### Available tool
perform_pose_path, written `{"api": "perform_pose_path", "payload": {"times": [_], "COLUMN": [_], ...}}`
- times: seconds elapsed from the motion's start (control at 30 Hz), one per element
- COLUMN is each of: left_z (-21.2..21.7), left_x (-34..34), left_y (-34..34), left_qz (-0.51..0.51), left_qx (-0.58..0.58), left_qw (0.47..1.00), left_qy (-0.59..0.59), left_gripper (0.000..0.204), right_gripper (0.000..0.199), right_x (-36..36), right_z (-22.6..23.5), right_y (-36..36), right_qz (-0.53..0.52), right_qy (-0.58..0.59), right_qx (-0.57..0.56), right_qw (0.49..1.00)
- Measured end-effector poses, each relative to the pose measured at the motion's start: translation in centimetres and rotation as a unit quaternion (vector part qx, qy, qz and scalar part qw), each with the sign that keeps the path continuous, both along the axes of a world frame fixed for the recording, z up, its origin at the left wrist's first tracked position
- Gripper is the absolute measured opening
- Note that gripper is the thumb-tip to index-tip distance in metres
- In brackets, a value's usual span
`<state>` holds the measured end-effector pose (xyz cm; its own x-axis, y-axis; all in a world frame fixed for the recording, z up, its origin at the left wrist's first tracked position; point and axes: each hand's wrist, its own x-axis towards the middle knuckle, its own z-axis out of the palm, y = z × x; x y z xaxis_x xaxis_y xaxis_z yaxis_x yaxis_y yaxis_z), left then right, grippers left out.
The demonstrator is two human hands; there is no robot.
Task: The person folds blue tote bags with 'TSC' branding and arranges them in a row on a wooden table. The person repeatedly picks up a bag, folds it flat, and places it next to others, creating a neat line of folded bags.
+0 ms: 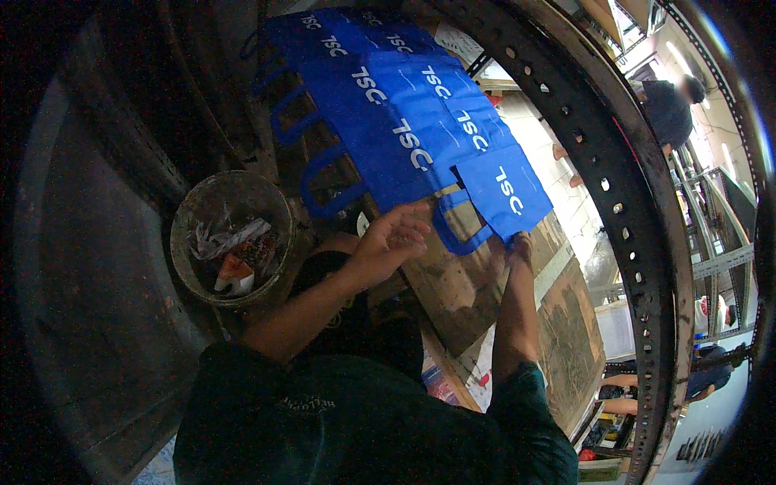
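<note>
Several blue tote bags (pixel 412 113) with white printing lie in overlapping rows on a wooden table, their loop handles (pixel 327 182) hanging toward the left. On top at the near right end is a single blue bag (pixel 505 190), its handle (pixel 462 238) lying on the wood. My right hand (pixel 520 245) pinches the near edge of this bag between thumb and fingers. Over the table's left edge, close to the bags' near side, my left hand (pixel 394 238) hovers with fingers loosely apart and nothing in it.
A dirty round bucket (pixel 234 182) holding plastic scraps stands to my left. The worn wooden tabletop (pixel 461 291) extends toward me. A perforated metal beam (pixel 622 194) curves along the right. Beyond it are shelves (pixel 723 263) and other people, one in a dark shirt (pixel 669 113).
</note>
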<state>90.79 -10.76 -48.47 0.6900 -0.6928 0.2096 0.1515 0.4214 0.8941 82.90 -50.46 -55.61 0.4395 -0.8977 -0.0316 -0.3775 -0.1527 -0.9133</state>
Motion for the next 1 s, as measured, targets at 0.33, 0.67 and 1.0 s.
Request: {"api": "perform_pose_path", "payload": {"times": [0.33, 0.67, 1.0], "left_z": [0.1, 2.1, 15.6], "left_x": [0.5, 0.6, -0.5], "left_y": [1.3, 1.6, -0.3], "left_qz": [0.031, -0.005, 0.446], "left_qx": [0.013, 0.008, -0.074], "left_qw": [0.998, 1.0, 0.727], "left_qy": [-0.046, -0.009, -0.518], "left_gripper": [0.056, 0.058, 0.063], "right_gripper": [0.054, 0.054, 0.043], "right_x": [-0.2, -6.9, -16.4], "right_z": [-0.8, -2.7, -2.7], "right_y": [-0.4, 1.2, 7.9], "right_qz": [-0.005, -0.064, 0.031], "right_qy": [0.035, 0.148, -0.101], "right_qx": [-0.027, -0.221, -0.225], "right_qw": [0.999, 0.962, 0.969]}}
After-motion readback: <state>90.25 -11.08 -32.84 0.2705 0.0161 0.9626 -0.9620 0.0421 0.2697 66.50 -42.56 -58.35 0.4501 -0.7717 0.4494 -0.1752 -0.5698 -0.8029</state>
